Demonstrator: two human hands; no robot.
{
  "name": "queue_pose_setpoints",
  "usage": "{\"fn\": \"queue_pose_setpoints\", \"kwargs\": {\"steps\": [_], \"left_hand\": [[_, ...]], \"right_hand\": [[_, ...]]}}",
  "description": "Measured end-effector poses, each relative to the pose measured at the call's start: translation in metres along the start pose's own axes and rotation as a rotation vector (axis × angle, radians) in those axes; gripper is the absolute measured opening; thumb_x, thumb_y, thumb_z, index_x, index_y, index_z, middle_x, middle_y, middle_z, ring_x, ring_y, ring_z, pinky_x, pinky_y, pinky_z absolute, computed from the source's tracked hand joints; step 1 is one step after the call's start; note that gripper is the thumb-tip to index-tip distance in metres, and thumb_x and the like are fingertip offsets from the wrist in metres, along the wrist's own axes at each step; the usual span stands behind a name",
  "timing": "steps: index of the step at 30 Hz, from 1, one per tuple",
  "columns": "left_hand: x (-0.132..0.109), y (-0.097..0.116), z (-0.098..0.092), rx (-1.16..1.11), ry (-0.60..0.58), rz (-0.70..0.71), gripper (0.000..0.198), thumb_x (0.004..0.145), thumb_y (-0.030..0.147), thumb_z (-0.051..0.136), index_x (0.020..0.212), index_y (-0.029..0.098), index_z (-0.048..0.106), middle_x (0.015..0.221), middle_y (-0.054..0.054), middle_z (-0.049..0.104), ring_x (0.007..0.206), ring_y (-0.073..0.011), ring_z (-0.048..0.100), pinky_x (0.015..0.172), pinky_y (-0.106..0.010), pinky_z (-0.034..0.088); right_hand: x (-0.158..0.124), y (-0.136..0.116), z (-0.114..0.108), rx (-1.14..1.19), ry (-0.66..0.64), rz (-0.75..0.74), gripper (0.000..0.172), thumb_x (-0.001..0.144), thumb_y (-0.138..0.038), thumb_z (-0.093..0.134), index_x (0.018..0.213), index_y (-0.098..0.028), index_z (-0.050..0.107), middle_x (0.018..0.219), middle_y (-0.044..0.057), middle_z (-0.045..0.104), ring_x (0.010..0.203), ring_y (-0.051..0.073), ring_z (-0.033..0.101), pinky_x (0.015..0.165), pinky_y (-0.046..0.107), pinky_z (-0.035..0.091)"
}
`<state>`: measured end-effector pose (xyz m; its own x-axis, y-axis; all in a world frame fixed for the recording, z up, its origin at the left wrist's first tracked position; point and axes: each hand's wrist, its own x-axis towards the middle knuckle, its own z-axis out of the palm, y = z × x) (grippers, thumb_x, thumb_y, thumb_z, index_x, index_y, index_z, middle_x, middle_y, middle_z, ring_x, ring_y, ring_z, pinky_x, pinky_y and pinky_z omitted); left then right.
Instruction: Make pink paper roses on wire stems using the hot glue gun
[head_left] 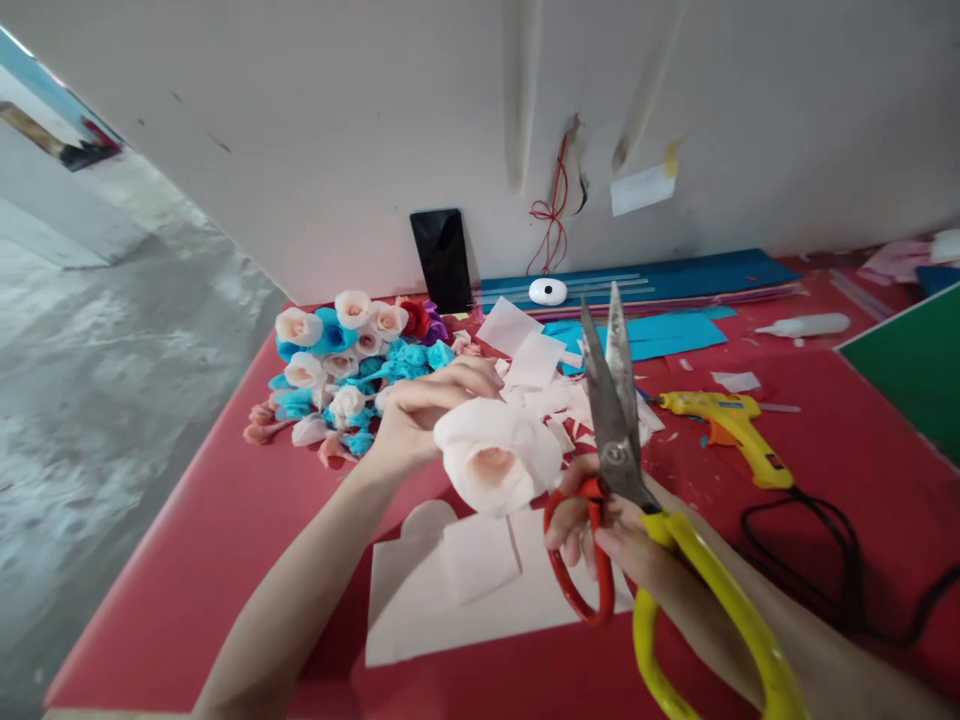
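Pale peach paper forms the rose [499, 458] held up by the left hand [421, 412], whose fingers bend behind the bloom, the exact contact hidden. Just right of the rose, the right hand [626, 540] grips the scissors [616, 440] by their red and yellow handles, blades pointing up and slightly parted. Below the rose, a square paper piece [480, 560] lies on a larger pale sheet [412, 635]. Left of and beyond it is a cluster of paper flowers [341, 368]; directly beyond, paper scraps [551, 400]; well to its right, a yellow glue gun [716, 408] on the red tabletop [180, 590].
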<state>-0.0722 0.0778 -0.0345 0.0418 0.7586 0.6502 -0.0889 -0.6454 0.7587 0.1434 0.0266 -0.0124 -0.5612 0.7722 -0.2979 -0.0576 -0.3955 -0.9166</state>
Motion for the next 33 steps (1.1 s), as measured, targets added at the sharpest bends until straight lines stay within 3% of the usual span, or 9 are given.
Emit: {"fn": "queue_pose_setpoints", "kwargs": {"steps": [3, 8, 11, 14, 17, 21, 23, 28, 33], "left_hand": [[0.004, 0.007, 0.006, -0.087, -0.114, 0.082, 0.024, 0.063, 0.035, 0.076, 0.085, 0.031, 0.068, 0.069, 0.001, 0.062, 0.076, -0.0183, 0.056, 0.082, -0.041, 0.046], [0.007, 0.016, 0.014, -0.112, -0.087, 0.022, 0.016, 0.067, 0.033, 0.073, 0.082, 0.028, 0.067, 0.07, 0.001, 0.06, 0.072, -0.0165, 0.054, 0.079, -0.038, 0.047], [0.004, 0.02, 0.018, -0.095, -0.087, -0.017, 0.015, 0.072, 0.031, 0.069, 0.086, 0.027, 0.066, 0.073, 0.0, 0.057, 0.074, -0.0167, 0.055, 0.078, -0.038, 0.047], [0.001, 0.022, 0.022, -0.084, -0.092, -0.06, 0.012, 0.07, 0.03, 0.071, 0.079, 0.025, 0.065, 0.072, 0.0, 0.054, 0.071, -0.0159, 0.054, 0.074, -0.037, 0.048], [-0.001, 0.023, 0.026, -0.079, -0.093, -0.085, 0.013, 0.068, 0.029, 0.073, 0.07, 0.023, 0.061, 0.071, 0.0, 0.053, 0.069, -0.0142, 0.053, 0.078, -0.038, 0.047], [-0.004, 0.024, 0.03, -0.077, -0.069, -0.106, 0.023, 0.064, 0.028, 0.075, 0.067, 0.021, 0.053, 0.072, 0.002, 0.053, 0.07, -0.0128, 0.054, 0.076, -0.033, 0.046], [-0.004, 0.026, 0.032, -0.074, -0.05, -0.128, 0.026, 0.067, 0.031, 0.073, 0.067, 0.021, 0.049, 0.073, 0.002, 0.053, 0.07, -0.0127, 0.054, 0.069, -0.029, 0.045], [-0.004, 0.029, 0.036, -0.023, 0.0, -0.194, 0.026, 0.07, 0.033, 0.069, 0.073, 0.022, 0.046, 0.071, 0.002, 0.053, 0.067, -0.0123, 0.052, 0.064, -0.027, 0.045], [-0.002, 0.032, 0.039, 0.146, -0.011, -0.265, 0.028, 0.061, 0.023, 0.075, 0.082, 0.02, 0.057, 0.081, -0.001, 0.06, 0.073, -0.0152, 0.057, 0.064, -0.026, 0.046]], "right_hand": [[0.0, -0.012, 0.001, -0.021, 0.094, -0.054, 0.029, 0.06, -0.028, 0.056, 0.086, -0.024, 0.043, 0.064, 0.001, 0.054, 0.051, 0.013, 0.048, 0.041, 0.025, 0.04], [-0.001, -0.027, -0.007, -0.136, 0.014, -0.093, 0.015, 0.07, -0.03, 0.047, 0.08, -0.02, 0.046, 0.059, 0.0, 0.05, 0.053, 0.012, 0.048, 0.048, 0.025, 0.041], [-0.001, -0.033, -0.016, -0.238, 0.026, -0.098, 0.009, 0.074, -0.027, 0.048, 0.081, -0.021, 0.048, 0.067, 0.001, 0.052, 0.063, 0.014, 0.052, 0.057, 0.026, 0.044], [0.002, -0.039, -0.023, -0.318, 0.095, -0.118, 0.01, 0.074, -0.025, 0.05, 0.083, -0.022, 0.05, 0.071, 0.002, 0.053, 0.067, 0.015, 0.054, 0.054, 0.025, 0.042], [0.003, -0.04, -0.029, -0.305, 0.061, -0.178, 0.013, 0.071, -0.026, 0.051, 0.083, -0.022, 0.053, 0.068, 0.003, 0.054, 0.068, 0.017, 0.056, 0.053, 0.025, 0.044], [-0.001, -0.038, -0.036, -0.211, 0.017, -0.21, 0.031, 0.071, -0.022, 0.052, 0.102, -0.024, 0.053, 0.095, 0.004, 0.061, 0.086, 0.016, 0.059, 0.079, 0.027, 0.049], [-0.003, -0.038, -0.038, -0.279, 0.013, -0.187, 0.031, 0.077, -0.022, 0.05, 0.107, -0.023, 0.053, 0.096, 0.004, 0.061, 0.091, 0.015, 0.058, 0.087, 0.028, 0.045], [0.003, -0.038, -0.039, -0.492, 0.008, -0.196, 0.014, 0.082, -0.025, 0.048, 0.093, -0.021, 0.056, 0.088, 0.003, 0.059, 0.084, 0.014, 0.057, 0.08, 0.025, 0.047], [0.015, -0.029, -0.044, -0.484, 0.03, -0.131, 0.019, 0.082, -0.024, 0.044, 0.096, -0.018, 0.054, 0.085, 0.004, 0.057, 0.078, 0.014, 0.056, 0.06, 0.023, 0.045]]}}
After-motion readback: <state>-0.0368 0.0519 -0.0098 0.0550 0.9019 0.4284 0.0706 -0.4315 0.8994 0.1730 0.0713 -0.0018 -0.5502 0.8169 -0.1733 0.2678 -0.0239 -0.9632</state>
